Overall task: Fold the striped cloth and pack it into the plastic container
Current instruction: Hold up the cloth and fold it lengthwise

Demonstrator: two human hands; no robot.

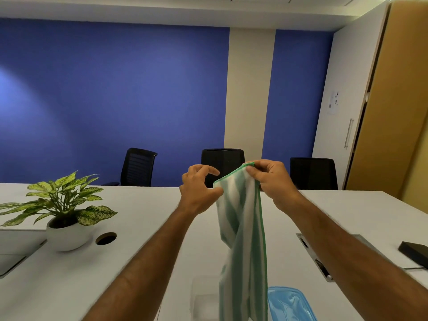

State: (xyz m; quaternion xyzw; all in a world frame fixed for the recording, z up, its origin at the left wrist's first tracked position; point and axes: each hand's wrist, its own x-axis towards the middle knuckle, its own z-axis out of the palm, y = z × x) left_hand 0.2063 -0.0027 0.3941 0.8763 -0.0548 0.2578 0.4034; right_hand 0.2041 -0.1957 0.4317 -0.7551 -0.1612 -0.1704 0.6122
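Observation:
A green-and-white striped cloth hangs in the air above the white table, twisted along its length. My right hand pinches its top corner. My left hand is at the cloth's upper left edge, thumb touching it and fingers curled apart. Below the cloth, a clear plastic container sits on the table, partly hidden by the hanging fabric. Its blue lid lies just to the right.
A potted plant in a white pot stands at the left, with a round cable hole beside it. A black device and a cable slot lie at the right. Black chairs line the far side.

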